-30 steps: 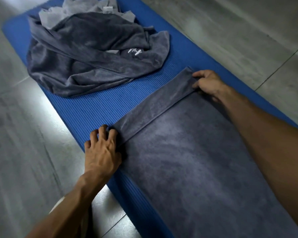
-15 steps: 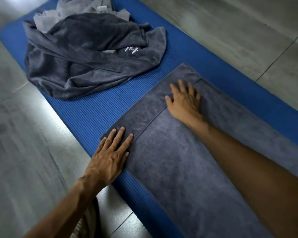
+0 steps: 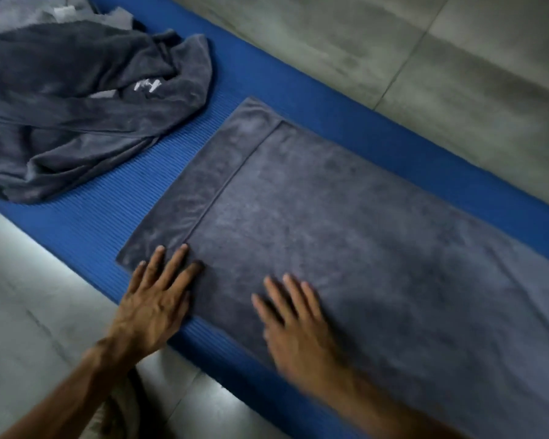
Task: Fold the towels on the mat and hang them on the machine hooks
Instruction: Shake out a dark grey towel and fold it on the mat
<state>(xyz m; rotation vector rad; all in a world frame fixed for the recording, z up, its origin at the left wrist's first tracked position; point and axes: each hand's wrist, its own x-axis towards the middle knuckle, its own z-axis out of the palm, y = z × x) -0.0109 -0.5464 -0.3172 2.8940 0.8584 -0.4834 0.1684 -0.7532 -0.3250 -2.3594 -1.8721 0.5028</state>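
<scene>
Grey towel: one dark towel (image 3: 346, 248) lies flat on the blue mat (image 3: 86, 229), from the middle of the frame to the right edge.
Fold so far: a narrow strip (image 3: 213, 182) at its left end is turned over; I think the folding has only begun.
Left hand: the left hand (image 3: 152, 299) rests flat on the towel's near left corner, fingers straight and a little apart.
Right hand: the right hand (image 3: 295, 321) is blurry, flat on the near edge, fingers spread, holding nothing.
Still to do: a crumpled pile of towels (image 3: 76, 112) waits in the upper left; no hooks show.
Edges: the near edge sits close to the mat's edge.
Room: bare mat lies between towel and pile; grey floor (image 3: 393, 49) is all around.
</scene>
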